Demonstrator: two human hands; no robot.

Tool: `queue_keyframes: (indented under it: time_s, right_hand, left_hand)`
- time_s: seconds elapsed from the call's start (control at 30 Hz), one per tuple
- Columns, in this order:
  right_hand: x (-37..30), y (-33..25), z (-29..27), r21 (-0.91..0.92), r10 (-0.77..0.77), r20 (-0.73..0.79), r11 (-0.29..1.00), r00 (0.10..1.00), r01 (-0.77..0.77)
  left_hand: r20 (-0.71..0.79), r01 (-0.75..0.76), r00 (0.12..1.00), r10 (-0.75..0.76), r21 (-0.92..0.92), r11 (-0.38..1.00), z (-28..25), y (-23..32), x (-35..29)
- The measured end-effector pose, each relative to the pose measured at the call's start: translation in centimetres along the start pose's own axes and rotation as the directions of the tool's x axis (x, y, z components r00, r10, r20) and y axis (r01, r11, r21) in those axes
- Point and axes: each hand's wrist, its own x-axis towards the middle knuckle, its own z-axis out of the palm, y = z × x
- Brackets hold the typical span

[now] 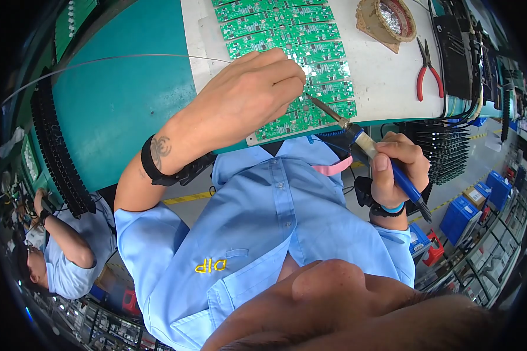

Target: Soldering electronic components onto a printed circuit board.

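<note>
My right hand is wrapped round the handle of a soldering iron. The iron's tip rests at or just above a panel of green circuit boards, near its lower middle. Over the same panel, my left hand has its fingers pinched together on a thin solder wire, which trails off to the left. My left fingers hide the wire's end, so whether it meets the iron's tip cannot be seen. The panel lies on a white strip of the table, its rows running away from me.
Red-handled pliers lie to the right, beside a black holder and cables. A round brown pot with metal shavings stands at the back right. Another person sits at the left. Blue bins stand on the right.
</note>
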Motion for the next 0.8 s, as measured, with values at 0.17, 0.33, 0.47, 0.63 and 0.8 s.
queue_keyframes:
  time_s: [0.17, 0.33, 0.47, 0.63, 0.8]
  right_hand:
    - [0.0, 0.4, 0.0, 0.004, -0.036, 0.001, 0.999, 0.999, 0.036]
    - [-0.2, 1.4, -0.6, 0.026, -0.066, -0.032, 0.997, 0.997, 0.067]
    - [1.0, 4.0, -0.4, -0.074, -0.018, -0.304, 0.997, 0.953, -0.004]
    - [3.1, 5.0, -0.1, -0.280, -0.046, -0.331, 0.959, 0.943, -0.052]
    - [1.1, 3.6, -0.2, 0.085, -0.026, -0.235, 0.995, 0.972, 0.048]
  left_hand:
    - [0.031, 0.011, 0.999, -0.011, 0.000, 1.000, -0.2, 0.0, 0.1]
    - [0.003, 0.003, 1.000, -0.003, -0.001, 1.000, -0.2, -0.1, 0.1]
    - [-0.216, -0.022, 0.976, 0.033, 0.053, 0.998, -0.7, -0.4, 0.6]
    - [-0.219, 0.130, 0.969, -0.112, 0.071, 0.989, -1.5, -0.4, 0.6]
    - [-0.222, 0.192, 0.952, -0.208, -0.090, 0.977, -0.8, -0.2, 0.7]
